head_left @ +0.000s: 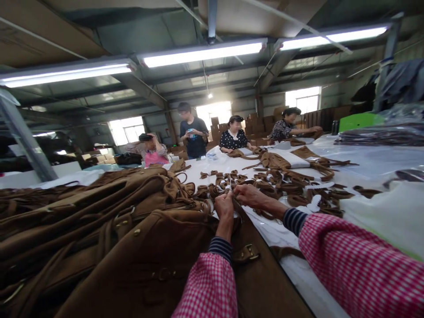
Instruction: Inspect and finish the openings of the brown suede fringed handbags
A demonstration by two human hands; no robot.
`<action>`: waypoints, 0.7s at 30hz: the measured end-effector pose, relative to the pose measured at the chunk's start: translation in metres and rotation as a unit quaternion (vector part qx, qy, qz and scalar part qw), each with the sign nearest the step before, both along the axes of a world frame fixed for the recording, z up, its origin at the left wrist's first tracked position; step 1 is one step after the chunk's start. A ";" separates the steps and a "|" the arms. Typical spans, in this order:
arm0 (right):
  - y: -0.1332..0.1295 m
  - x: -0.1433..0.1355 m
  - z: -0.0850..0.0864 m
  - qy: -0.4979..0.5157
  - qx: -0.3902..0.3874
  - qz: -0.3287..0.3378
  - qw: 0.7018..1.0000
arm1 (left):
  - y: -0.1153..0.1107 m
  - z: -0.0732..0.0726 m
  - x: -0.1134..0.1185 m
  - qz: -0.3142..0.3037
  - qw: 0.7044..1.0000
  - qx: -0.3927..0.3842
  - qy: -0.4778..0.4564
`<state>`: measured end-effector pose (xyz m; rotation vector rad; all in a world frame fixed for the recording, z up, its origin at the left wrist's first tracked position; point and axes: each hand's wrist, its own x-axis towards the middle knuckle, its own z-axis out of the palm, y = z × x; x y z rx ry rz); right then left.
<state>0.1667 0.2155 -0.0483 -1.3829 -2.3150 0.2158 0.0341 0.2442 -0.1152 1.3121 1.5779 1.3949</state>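
My left hand (pixel 224 206) is closed in a pinch at the far end of a brown bag (pixel 265 278). A thin white strip (pixel 230 180) stands up by its fingertips; whether the fingers grip it is too small to tell. Close beside it, my right hand (pixel 250 195) is also closed, its fingertips on a dark brown part at the bag's end that I cannot make out. Below the hands, a strap with a brass buckle (pixel 251 253) lies on the bag. Both hands wear pink checked sleeves with striped cuffs.
More brown bags (pixel 99 221) lie heaped at the left. Several coiled brown straps (pixel 270 179) with white bands lie on the white table (pixel 334 152) beyond my hands. Wrapped goods (pixel 380 132) stand at the right. Several people are around the far side, including a seated person (pixel 234 138).
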 end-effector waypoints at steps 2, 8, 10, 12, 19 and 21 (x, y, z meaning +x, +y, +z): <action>-0.003 0.002 0.002 -0.036 0.019 0.007 0.999 | -0.002 0.000 0.001 0.012 0.999 -0.019 0.025; -0.051 0.029 -0.001 -0.147 0.045 0.083 0.985 | -0.002 0.002 -0.003 0.043 0.997 -0.042 0.044; -0.076 0.040 -0.007 -0.161 0.040 0.107 0.980 | -0.001 0.002 -0.003 0.046 0.997 -0.039 0.045; -0.099 0.047 -0.011 -0.152 0.022 0.110 0.982 | -0.001 0.001 -0.002 0.047 0.997 -0.030 0.055; -0.151 0.072 0.005 -0.074 -0.057 0.080 0.992 | -0.012 0.014 -0.003 0.048 0.990 -0.011 0.133; -0.173 0.088 0.016 -0.019 -0.091 0.072 0.993 | -0.020 0.031 0.002 0.044 0.986 0.023 0.158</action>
